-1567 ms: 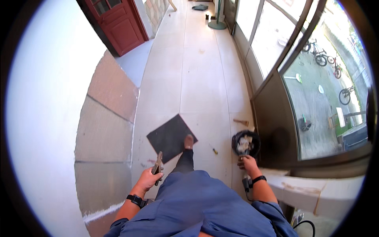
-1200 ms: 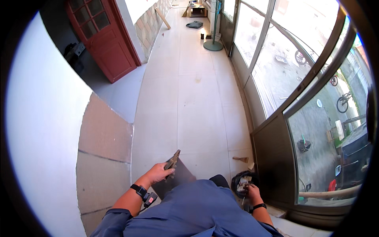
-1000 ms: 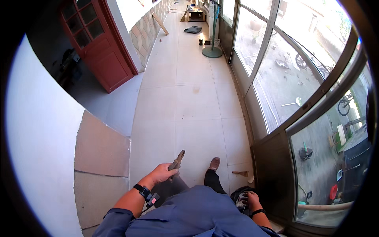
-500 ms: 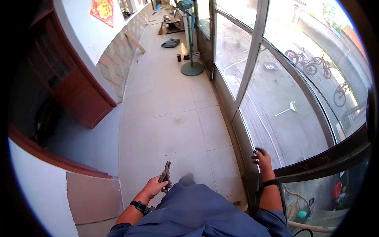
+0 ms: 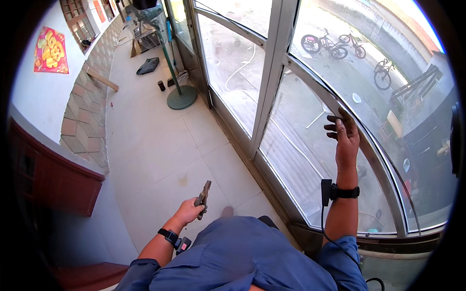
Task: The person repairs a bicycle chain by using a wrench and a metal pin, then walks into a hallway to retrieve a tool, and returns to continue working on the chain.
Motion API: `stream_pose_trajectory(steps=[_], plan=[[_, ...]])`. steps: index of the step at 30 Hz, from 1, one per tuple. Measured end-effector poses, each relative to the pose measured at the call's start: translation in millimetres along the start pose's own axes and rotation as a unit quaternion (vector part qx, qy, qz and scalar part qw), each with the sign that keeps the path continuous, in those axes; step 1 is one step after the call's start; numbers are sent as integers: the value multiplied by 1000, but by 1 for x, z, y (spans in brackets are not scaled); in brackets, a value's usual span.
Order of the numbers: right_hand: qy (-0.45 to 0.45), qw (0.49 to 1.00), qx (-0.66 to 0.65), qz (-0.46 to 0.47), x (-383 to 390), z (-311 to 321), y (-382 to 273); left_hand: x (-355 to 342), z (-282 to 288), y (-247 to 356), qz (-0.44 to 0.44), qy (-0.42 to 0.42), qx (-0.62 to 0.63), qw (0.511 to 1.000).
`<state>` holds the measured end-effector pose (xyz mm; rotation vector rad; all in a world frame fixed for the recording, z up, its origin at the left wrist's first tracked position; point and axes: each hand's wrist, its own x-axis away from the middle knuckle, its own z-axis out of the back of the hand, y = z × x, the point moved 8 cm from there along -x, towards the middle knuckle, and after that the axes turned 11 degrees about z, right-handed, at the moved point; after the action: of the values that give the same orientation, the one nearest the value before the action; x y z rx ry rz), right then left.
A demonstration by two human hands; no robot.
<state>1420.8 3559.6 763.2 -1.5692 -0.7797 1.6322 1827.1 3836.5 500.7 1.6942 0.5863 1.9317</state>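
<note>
My left hand (image 5: 190, 212) is closed round worn metal pliers (image 5: 204, 193), jaws pointing forward above the tiled floor (image 5: 145, 155). My right hand (image 5: 343, 131) is raised at the glazed partition, its dirt-darkened fingers apart beside a slanted metal window bar (image 5: 325, 89) and a thin black cable (image 5: 404, 179); I cannot tell whether the fingertips touch them. A black band with a small device (image 5: 330, 191) and a wire is on my right wrist, another (image 5: 172, 238) on my left.
A green fan stand (image 5: 181, 97) stands ahead beside the partition, near a dark container (image 5: 161, 86) and a black bag (image 5: 148, 66). A wooden plank (image 5: 102, 79) leans at the left wall, past a red door (image 5: 63, 179). Bicycles (image 5: 324, 46) stand outside the glass.
My view has turned right toward the glass partition. My right hand has left the black bucket by the floor and risen to the window bar. My left hand still carries the pliers.
</note>
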Motion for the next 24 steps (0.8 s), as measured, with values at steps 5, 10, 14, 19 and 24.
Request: stream_pose_trajectory(steps=[5,10,14,19,24], plan=[[64,998,22,-8,-13,0,-1,-65,-10,75,-13,-39,-34,999],[128,991,28,-3,-53,46,28,-123,-56,155,-25,-66,-85,994],[180,983,28,-10,-81,91,53,-157,-95,220,-47,-78,-103,991],[249,964,90,3,-98,169,74,-196,-154,296,-38,-133,-167,976],[318,937,146,-9,-117,231,91,-263,-212,361,-98,-167,-281,940]])
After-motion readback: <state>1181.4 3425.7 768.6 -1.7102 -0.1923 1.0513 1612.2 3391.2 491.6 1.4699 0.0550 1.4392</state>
